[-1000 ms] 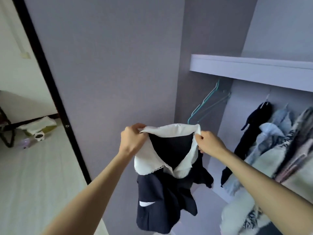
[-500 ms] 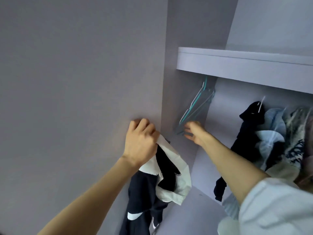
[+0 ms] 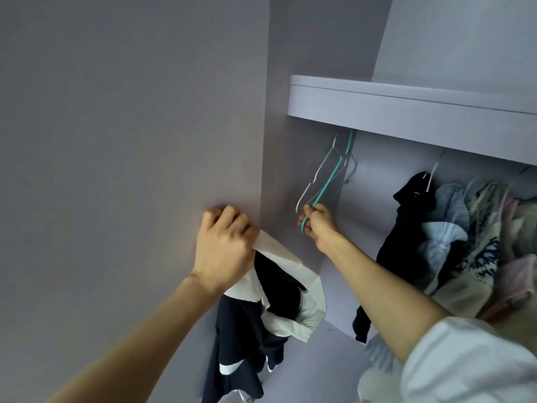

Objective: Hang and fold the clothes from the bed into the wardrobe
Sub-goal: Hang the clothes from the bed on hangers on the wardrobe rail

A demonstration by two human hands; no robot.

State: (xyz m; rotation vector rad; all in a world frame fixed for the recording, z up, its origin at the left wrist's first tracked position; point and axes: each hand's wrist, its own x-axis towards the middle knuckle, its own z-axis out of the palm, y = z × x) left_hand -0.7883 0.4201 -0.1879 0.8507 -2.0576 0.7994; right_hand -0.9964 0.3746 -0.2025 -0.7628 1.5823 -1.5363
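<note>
Pale lilac wardrobe panels [image 3: 130, 141] are filling the scene, with a shelf [image 3: 406, 112] jutting across the upper right. Below that shelf, the right hand [image 3: 318, 225] is curling its fingers around the lower end of a teal hanger [image 3: 328, 181], which is dangling beside a white wire hanger [image 3: 315, 175] (where their hooks are catching is hidden under the shelf). To the left of that grip, and slightly lower, the left hand [image 3: 223, 248] is clenching tightly on the white collar of a dark navy garment [image 3: 247, 338]. The garment is drooping straight down from the fist, its broad white collar folding over at the top, white trim flashing near the hem, the cloth hanging loose against the wardrobe's side panel. To the right of the hanger grip, a black garment [image 3: 406, 234] and a bunch of pale blue and patterned clothes [image 3: 470, 237] are hanging packed together.
</note>
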